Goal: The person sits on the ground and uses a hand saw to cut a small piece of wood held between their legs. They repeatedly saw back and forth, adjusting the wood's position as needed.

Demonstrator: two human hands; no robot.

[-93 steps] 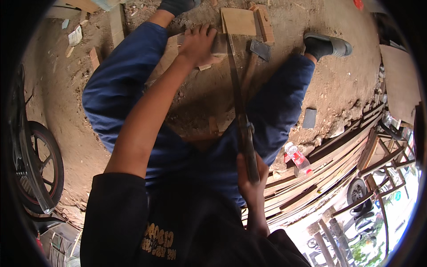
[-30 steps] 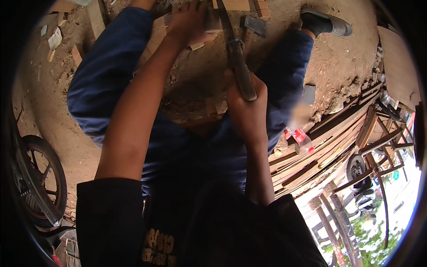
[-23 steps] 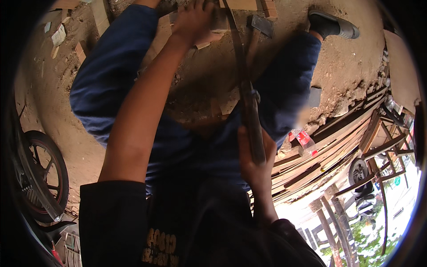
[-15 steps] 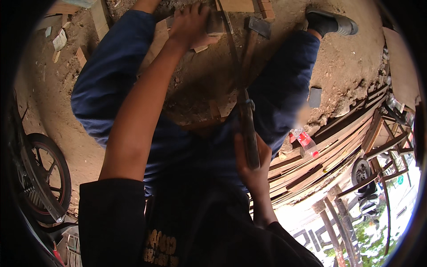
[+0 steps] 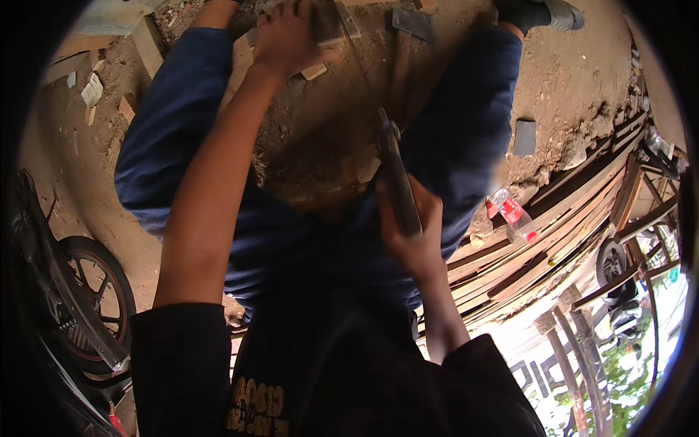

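The right hand (image 5: 411, 229) grips the dark handle of a long wooden-shafted hammer (image 5: 397, 171), fingers wrapped tight around it, its grey metal head (image 5: 413, 23) raised above the dirt floor (image 5: 320, 138). The left hand (image 5: 291, 40) presses down on a pale flat wooden board (image 5: 324, 29) lying on that floor between the blue-trousered knees, fingers spread over it.

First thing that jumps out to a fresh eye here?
The right hand at centre grips the handle of a long tool that runs up between the knees; its head is not clearly visible. The left hand presses on wood pieces on the dirt at the top edge. A motorcycle wheel sits lower left, stacked planks and a red-labelled bottle at right.
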